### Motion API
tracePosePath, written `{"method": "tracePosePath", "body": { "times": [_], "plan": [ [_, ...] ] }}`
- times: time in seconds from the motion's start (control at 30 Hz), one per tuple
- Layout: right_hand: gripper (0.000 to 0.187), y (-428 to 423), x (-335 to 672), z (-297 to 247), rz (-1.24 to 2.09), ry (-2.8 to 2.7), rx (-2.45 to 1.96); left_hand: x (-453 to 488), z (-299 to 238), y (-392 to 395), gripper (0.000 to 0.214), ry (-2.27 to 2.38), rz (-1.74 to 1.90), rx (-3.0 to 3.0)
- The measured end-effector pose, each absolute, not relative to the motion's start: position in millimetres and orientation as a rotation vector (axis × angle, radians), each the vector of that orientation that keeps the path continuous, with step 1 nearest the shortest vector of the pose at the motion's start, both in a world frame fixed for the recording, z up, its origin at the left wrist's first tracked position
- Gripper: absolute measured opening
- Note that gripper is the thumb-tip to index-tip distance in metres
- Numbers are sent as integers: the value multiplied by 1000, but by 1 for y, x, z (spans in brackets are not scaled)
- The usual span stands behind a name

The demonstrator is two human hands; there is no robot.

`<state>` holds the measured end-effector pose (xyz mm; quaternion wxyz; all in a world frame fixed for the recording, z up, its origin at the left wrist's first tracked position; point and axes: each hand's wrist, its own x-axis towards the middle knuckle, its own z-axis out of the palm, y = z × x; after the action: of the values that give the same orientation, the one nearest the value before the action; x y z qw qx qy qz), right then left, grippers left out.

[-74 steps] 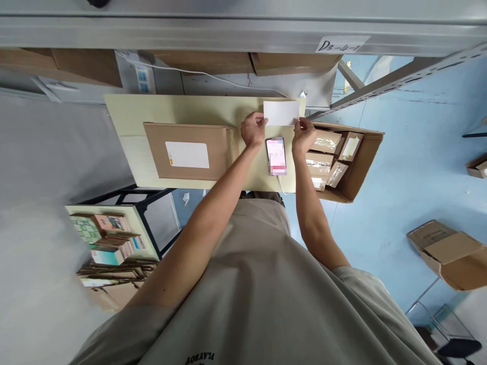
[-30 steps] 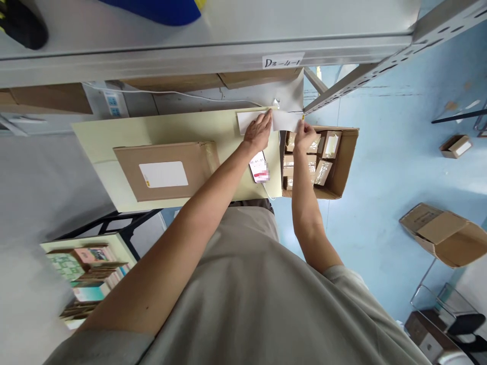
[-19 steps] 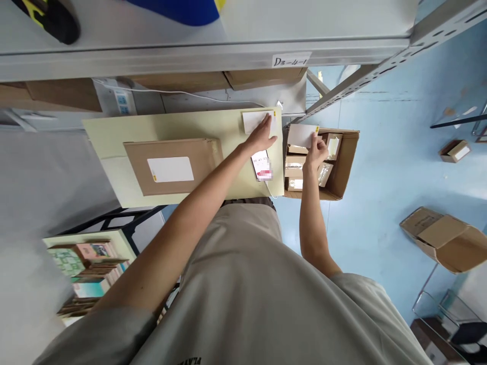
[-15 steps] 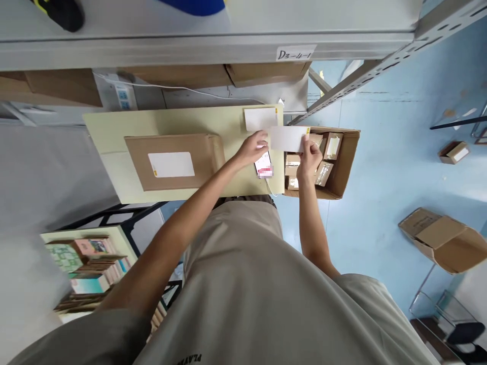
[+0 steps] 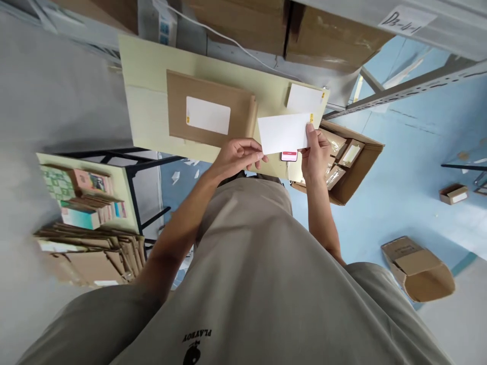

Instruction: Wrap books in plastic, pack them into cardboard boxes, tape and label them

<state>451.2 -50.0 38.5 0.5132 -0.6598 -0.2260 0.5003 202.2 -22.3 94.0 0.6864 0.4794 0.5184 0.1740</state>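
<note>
Between my hands is a white label sheet with a small yellow mark at its upper right corner. My right hand pinches its right end, thumb on top. At the lower left corner, the curled fingers of my left hand close on the sheet. Below it, partly covered, a phone with a cable lies on the pale yellow board. A second white label sheet rests at the board's far right corner. To the left lies a flat brown carton bearing a white label.
An open carton with several small boxes stands right of the board. Metal shelving borders the far side. At left are a rack with books and stacked cardboard. Another open carton sits on the floor.
The view has turned and shifted, with the board now slanting. The label sheet has come nearer my body and leftward over the board, both hands moving with it.
</note>
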Motion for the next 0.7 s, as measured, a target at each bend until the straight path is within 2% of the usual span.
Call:
{"method": "tracePosePath", "body": {
  "times": [0.4, 0.57, 0.7],
  "plan": [
    [64, -47, 400, 51, 1234, -672, -1563, 145, 109, -30, 37, 998, 598, 1088],
    [56, -46, 355, 46, 1163, -832, -1625, 109, 108, -23, 42, 922, 648, 1124],
    [43, -51, 302, 70, 940, -1122, -1663, 67, 111, -14, 48, 932, 696, 1173]
  ]
}}
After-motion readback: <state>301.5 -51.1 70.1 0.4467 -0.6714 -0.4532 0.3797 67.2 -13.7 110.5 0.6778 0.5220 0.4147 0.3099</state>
